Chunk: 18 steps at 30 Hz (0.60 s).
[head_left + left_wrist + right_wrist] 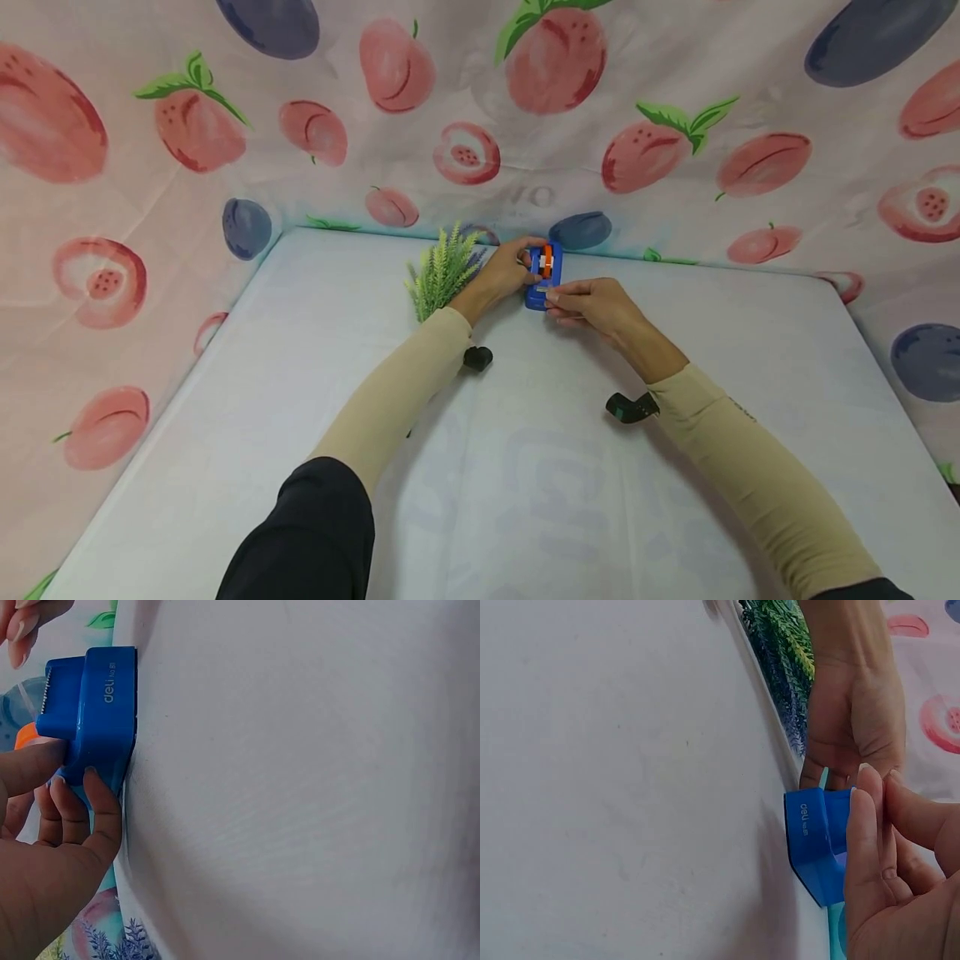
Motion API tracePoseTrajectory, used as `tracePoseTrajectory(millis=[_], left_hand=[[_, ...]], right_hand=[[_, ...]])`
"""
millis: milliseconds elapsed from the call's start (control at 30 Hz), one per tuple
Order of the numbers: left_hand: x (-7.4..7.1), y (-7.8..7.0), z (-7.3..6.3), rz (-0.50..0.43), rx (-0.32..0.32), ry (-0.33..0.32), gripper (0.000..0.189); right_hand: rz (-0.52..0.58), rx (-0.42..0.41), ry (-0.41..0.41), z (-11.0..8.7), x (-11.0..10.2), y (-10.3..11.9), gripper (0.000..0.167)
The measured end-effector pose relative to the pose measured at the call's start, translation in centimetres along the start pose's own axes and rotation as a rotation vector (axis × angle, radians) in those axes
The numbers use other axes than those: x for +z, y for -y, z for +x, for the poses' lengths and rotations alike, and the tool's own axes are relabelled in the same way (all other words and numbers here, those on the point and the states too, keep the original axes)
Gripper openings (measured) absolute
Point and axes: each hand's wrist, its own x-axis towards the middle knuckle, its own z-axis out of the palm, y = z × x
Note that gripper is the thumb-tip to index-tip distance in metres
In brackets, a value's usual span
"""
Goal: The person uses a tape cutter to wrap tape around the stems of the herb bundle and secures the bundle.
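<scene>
A blue deli tape dispenser (536, 297) with an orange hub (547, 260) stands near the far edge of the white table. My left hand (501, 272) steadies it from the left, fingertips on its blue side (105, 742) and thumb by the roll. The toothed cutter (45, 688) shows in the left wrist view. My right hand (600, 308) is at the dispenser's near end, with thumb and fingers (864, 825) pinched together. A faint clear strip of tape (26, 699) runs between those fingertips and the cutter; the pinched end is hidden.
Left of the dispenser, beside my left forearm, is an artificial plant (441, 275) with green and purple sprigs. A fruit-print cloth (465, 100) hangs behind the white tabletop (525, 467). Dark wrist cameras (632, 407) stick out below both wrists.
</scene>
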Motion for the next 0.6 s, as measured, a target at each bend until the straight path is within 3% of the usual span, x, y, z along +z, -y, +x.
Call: tracePoseTrajectory(millis=[300,600], left_hand=[[-0.07,-0.15,-0.01,0.033,-0.002,-0.004,0.063],[-0.11,0.0,0.05,0.03,0.0,-0.001,0.062]], right_hand=[[0.075,-0.006,-0.025,-0.64,0.66,-0.31,0.037],[0.066,0.029,0.018,-1.04,0.75,-0.47,0.035]])
